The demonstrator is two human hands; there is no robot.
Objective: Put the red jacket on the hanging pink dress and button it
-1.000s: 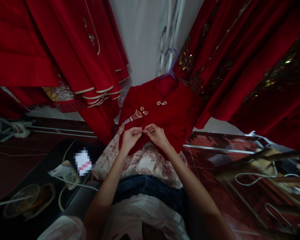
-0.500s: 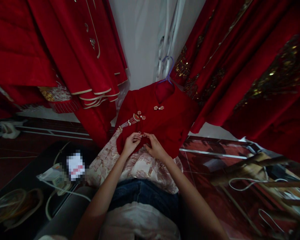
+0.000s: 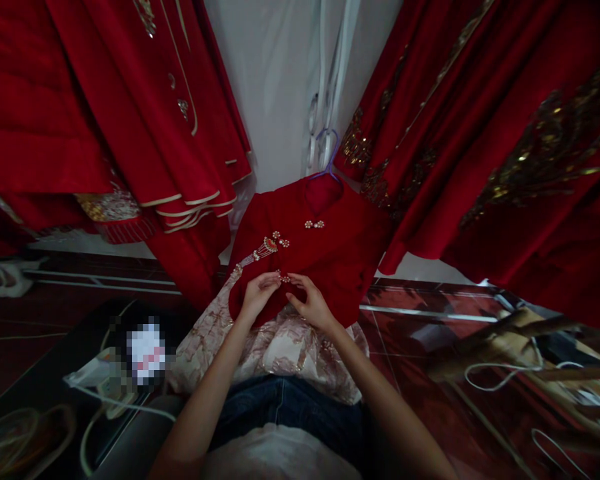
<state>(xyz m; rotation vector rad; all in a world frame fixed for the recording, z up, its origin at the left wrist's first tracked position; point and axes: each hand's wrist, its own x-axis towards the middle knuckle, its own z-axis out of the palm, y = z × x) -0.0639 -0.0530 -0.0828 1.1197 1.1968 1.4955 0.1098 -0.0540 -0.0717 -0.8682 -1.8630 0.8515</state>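
Note:
A red jacket (image 3: 340, 260) on a purple hanger (image 3: 330, 155) lies in front of me, over a pale pink floral fabric (image 3: 285, 350) on my lap. Pearl-like flower fasteners (image 3: 315, 225) sit below its collar, and a beaded fan-shaped ornament with a tassel (image 3: 269, 245) decorates its chest. At the lower front, my left hand (image 3: 261, 293) has its fingers closed at one end of a small beaded fastener (image 3: 285, 279). My right hand (image 3: 310, 303) touches the other end with its fingertips, the thumb standing apart. The fingers partly hide this fastener.
Red garments with pale trim (image 3: 180, 167) hang at the left, and sequined red garments (image 3: 510, 173) at the right. A dark table (image 3: 45, 373) with a white cable stands left. Wooden bars and cords (image 3: 510, 347) are at the right. A metal rail (image 3: 430, 313) runs near the floor.
The view has shifted slightly, so the jacket and hanging garments sit lower in the picture. Both hands stay at the same fastener, with only slight finger movement.

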